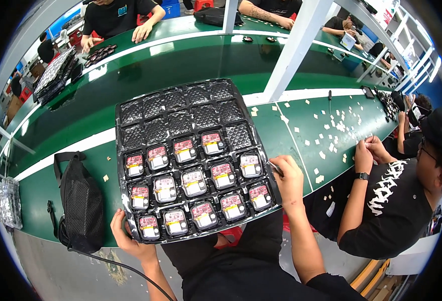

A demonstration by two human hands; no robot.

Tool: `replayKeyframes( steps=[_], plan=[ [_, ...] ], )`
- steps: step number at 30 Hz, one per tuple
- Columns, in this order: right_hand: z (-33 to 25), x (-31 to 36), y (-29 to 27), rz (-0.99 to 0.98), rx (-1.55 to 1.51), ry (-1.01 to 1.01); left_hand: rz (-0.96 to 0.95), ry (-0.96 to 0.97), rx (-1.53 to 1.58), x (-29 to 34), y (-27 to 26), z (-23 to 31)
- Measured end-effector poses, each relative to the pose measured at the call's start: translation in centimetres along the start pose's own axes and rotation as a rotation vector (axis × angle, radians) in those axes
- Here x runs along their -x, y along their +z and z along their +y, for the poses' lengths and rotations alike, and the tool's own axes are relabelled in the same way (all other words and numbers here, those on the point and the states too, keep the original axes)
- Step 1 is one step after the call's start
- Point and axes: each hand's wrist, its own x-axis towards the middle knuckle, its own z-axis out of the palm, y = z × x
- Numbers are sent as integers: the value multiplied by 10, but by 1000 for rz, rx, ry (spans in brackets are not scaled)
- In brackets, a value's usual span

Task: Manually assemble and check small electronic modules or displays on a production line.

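Note:
A black plastic compartment tray (153, 131) is tilted in front of me, above my lap and the near edge of the bench. My left hand (128, 241) grips its lower left corner, with the fingers partly behind it. On the right edge, my right hand (289, 180) is closed around the rim; a small dark piece shows at its fingertips, too unclear to name. Several small rounded-square electronic units (194, 181) with red-and-white faces and yellow strips sit in the nearer rows of pockets. The far two rows of pockets hold no units, nor does the right pocket of the third row.
A black bag (81, 203) lies on the green bench (38, 188) at left, a cable near it. Small pale paper squares (332, 149) and a screwdriver (329, 100) lie at right. A co-worker (381, 200) sits close on my right. A white post (296, 50) rises beyond the tray.

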Motion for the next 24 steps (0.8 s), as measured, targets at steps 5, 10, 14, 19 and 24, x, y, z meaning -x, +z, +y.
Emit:
replayKeyframes(
  steps=[5, 10, 14, 19, 24],
  plan=[
    [-1, -1, 1, -13, 63, 10, -28, -30, 6, 1, -1, -2],
    [1, 0, 1, -9, 72, -24, 45, 13, 29, 7, 0, -10],
    [-3, -2, -5, -21, 101, -1, 59, 49, -2, 11, -3, -10],
    [1, 0, -1, -15, 117, -28, 85, 80, -11, 11, -1, -15],
    [-3, -1, -2, -37, 111, -21, 81, 39, 11, 10, 0, -7]
  ],
)
